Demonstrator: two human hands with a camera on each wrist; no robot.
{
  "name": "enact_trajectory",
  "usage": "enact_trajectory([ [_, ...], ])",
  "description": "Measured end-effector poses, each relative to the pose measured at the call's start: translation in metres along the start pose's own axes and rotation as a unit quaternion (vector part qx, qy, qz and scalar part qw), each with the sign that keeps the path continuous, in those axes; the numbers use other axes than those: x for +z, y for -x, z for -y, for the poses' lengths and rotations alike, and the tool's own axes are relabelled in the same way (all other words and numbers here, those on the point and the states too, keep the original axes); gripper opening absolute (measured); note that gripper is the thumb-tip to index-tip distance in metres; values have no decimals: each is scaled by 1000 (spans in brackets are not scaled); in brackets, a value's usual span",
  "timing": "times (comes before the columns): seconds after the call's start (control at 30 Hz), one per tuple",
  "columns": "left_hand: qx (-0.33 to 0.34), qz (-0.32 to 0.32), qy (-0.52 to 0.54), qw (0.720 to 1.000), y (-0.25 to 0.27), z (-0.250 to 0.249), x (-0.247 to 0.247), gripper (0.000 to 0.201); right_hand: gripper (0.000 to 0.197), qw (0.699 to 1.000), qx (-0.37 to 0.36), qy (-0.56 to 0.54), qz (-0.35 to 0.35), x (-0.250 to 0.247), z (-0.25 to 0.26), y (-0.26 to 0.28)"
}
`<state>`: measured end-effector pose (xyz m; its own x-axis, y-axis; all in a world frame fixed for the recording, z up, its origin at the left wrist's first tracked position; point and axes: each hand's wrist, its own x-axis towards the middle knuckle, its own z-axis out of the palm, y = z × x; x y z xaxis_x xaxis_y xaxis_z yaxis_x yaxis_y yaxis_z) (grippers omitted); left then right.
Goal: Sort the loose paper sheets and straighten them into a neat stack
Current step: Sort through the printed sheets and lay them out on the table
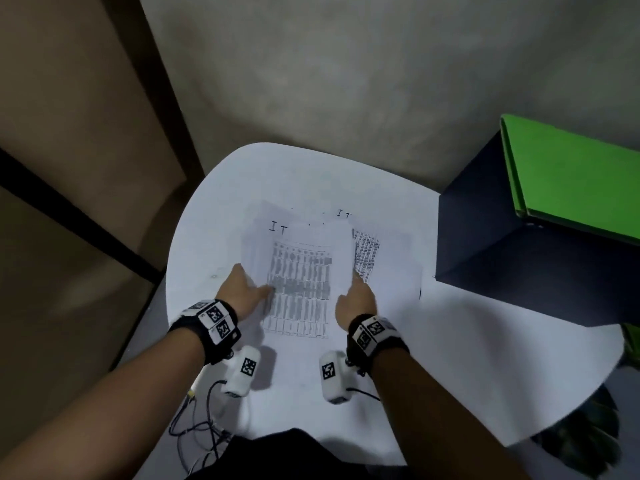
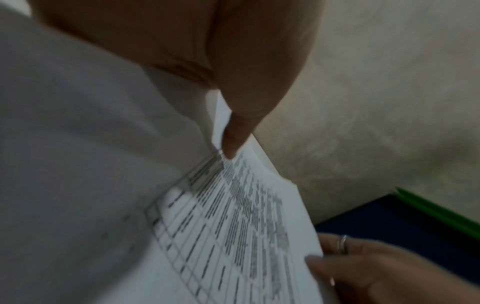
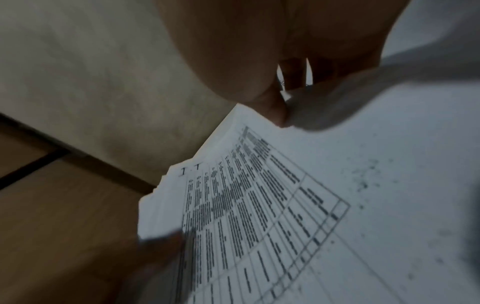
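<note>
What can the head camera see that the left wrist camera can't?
Only the head view shows the whole white table, both wrist bands, and a second sheet peeking out to the right. Only the left wrist view shows the ring on the right hand. Both show the printed sheets, the left hand and the green folder.

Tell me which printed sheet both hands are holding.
The top sheet, gripped by left hand and right hand; the others lie beneath, one peeking out right.
</note>
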<state>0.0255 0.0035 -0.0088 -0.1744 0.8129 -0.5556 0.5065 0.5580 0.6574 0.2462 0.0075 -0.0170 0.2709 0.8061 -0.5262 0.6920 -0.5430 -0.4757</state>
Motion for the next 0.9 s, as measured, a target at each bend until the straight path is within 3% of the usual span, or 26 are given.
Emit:
enact_trajectory([
  [0.13,50,-37,57,996,0,7,-9,28,55,992,85,-9,-94,-14,-17,-9],
  [0.2,67,-29,116,991,-1,17,-29,31,70,984,136,20,-111,-20,-28,-10],
  [0.33,38,-13,216,975,0,36,-64,36,103,976,163,93,-114,-14,-36,-13],
  [0.43,27,1,276,961,-1,38,-72,40,103,977,172,59,-108,-19,-36,-21],
  [0.57,22,13,269,963,-5,43,-73,42,105,974,203,74,-73,-21,-31,-21],
  [0.73,20,8,299,954,7,32,-67,36,113,975,217,-13,-46,-26,-22,-20],
  [0.9,20,-3,273,962,8,34,-58,32,96,967,197,-146,-65,-30,-46,-29],
])
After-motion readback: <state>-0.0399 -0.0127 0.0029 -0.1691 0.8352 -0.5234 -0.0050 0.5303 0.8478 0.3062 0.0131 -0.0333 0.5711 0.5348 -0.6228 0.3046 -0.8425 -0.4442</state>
